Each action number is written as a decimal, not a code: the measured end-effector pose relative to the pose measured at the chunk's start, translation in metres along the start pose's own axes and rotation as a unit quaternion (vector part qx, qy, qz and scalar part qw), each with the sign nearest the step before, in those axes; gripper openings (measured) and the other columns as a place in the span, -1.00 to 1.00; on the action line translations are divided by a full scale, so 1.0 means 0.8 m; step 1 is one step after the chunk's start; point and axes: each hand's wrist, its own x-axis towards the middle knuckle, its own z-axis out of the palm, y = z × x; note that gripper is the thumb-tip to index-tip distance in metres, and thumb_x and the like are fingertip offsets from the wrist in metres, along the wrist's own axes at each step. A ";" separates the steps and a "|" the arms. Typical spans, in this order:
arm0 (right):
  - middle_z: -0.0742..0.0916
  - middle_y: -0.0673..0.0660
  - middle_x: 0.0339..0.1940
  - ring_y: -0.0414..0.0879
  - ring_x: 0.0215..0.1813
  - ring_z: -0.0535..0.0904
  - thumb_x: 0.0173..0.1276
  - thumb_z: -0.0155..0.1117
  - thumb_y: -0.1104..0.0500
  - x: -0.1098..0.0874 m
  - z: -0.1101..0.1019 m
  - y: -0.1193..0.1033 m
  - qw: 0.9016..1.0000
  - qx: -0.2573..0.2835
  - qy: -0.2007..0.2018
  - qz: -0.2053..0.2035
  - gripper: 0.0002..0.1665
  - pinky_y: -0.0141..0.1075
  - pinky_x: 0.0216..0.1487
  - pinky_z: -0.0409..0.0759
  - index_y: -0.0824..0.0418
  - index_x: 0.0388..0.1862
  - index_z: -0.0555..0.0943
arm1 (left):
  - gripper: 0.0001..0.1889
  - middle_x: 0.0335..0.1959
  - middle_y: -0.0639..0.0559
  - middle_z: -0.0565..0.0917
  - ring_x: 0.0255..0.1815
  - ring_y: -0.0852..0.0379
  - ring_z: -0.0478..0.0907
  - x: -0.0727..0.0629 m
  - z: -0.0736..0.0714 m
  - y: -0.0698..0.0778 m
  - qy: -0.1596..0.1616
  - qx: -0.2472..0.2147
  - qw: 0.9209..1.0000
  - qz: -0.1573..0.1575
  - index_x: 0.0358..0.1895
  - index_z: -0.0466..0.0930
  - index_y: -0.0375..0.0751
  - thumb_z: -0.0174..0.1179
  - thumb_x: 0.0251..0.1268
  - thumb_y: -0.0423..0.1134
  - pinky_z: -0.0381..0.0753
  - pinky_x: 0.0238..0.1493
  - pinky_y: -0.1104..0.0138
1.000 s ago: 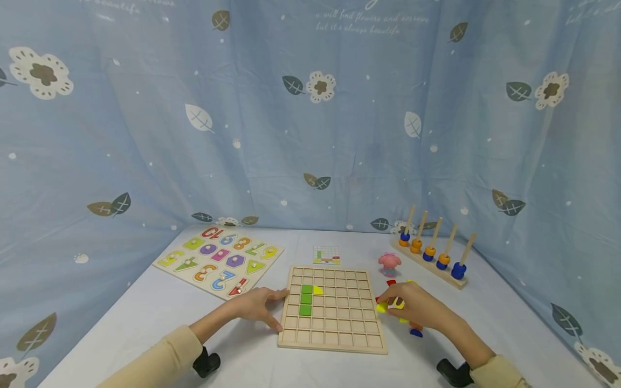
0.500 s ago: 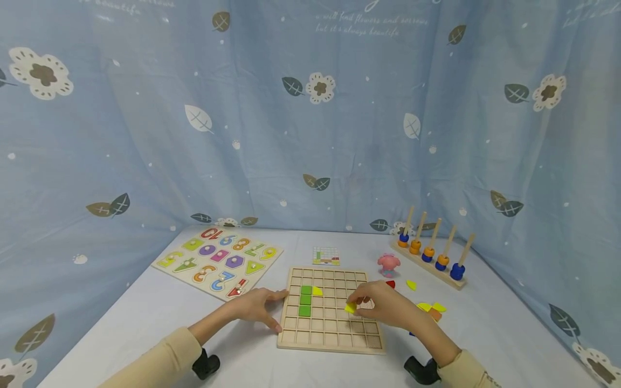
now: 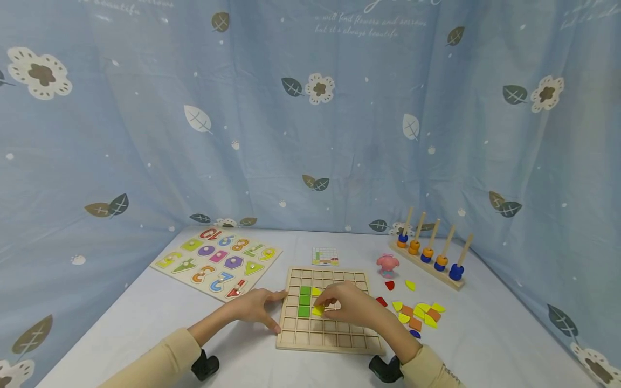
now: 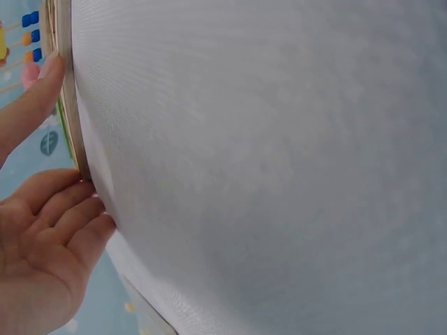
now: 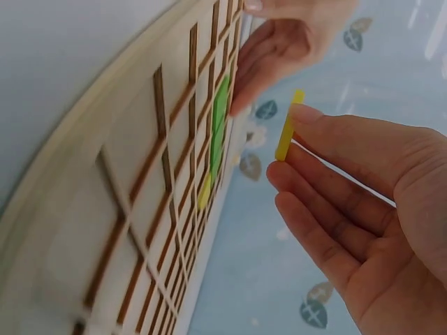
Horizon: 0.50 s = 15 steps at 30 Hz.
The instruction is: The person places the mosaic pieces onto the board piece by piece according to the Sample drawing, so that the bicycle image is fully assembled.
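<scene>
One pinched yellow piece (image 5: 286, 134); numerals 1–10 (image 3: 204, 274)

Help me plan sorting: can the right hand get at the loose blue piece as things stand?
Probably yes, though the right hand pinches a yellow piece; the blue piece lies uncovered on the table beside the board.

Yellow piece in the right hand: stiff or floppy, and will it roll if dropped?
The yellow piece is probably stiff: seen edge-on in the right hand, it looks straight. It's likely light, given how thin it is. Rolling seems unlikely; the loose yellow pieces lie flat, so it would more likely slide if pushed.
</scene>
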 end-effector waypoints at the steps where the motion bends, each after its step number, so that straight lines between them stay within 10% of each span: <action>1: 0.73 -0.10 -0.26 -0.23 -0.21 0.62 0.20 0.42 0.30 0.003 0.003 -0.002 1.000 0.004 -0.001 0.002 -0.81 -0.39 -0.13 0.65 0.17 -0.18 0.73 | -0.07 0.36 -0.27 0.37 0.36 -0.23 0.30 0.000 0.000 0.000 -0.001 -0.001 1.000 -0.001 0.35 0.32 -0.41 0.55 -0.14 -0.11 0.29 0.33 -0.06; 15: 0.73 -0.15 -0.30 -0.36 -0.24 0.61 0.19 0.42 0.29 0.044 0.037 -0.020 0.999 0.022 -0.024 0.025 -0.82 -0.52 -0.16 0.60 0.16 -0.21 0.75 | -0.07 0.35 -0.25 0.37 0.36 -0.22 0.30 0.001 -0.001 -0.003 -0.003 0.003 1.000 0.001 0.35 0.32 -0.40 0.55 -0.14 -0.08 0.31 0.32 -0.05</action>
